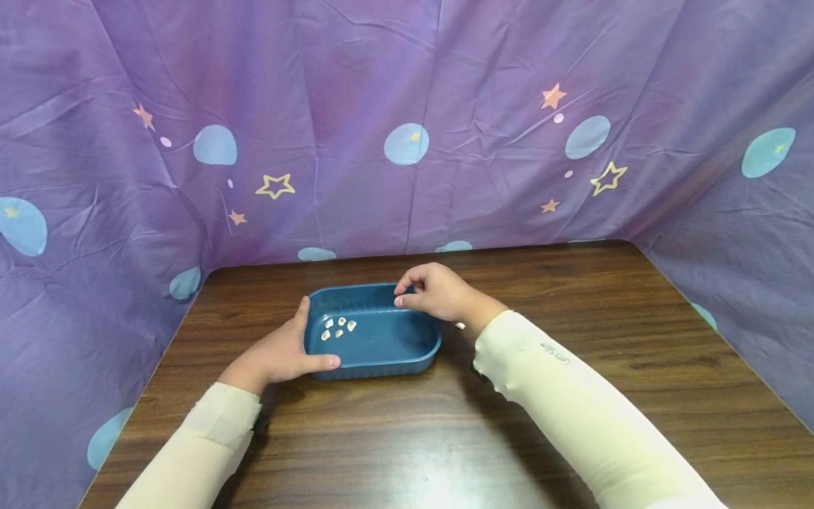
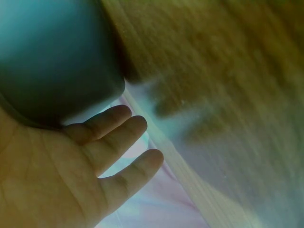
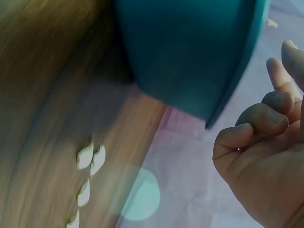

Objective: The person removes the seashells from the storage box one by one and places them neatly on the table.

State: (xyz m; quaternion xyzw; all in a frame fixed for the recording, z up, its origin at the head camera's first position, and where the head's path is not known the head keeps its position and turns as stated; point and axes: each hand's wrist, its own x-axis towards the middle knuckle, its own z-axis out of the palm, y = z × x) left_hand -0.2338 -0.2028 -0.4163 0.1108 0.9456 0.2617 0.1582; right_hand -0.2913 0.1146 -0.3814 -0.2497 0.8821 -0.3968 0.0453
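Note:
A blue rounded rectangular tray stands on the table, with several small cream-white pieces lying near its left end. My left hand rests against that end, thumb along the front rim and forefinger at the back left. In the left wrist view, its other fingers stretch out straight beside the tray. Over the tray's back right part hovers my right hand. Its thumb and forefinger tips stand slightly apart, and I see nothing between them; the other fingers are bent loosely toward the palm.
More whitish pieces lie in a row on the table right of the tray; the head view shows just one white piece beside the right wrist, which hides the others. A purple curtain with stars encloses the wooden table.

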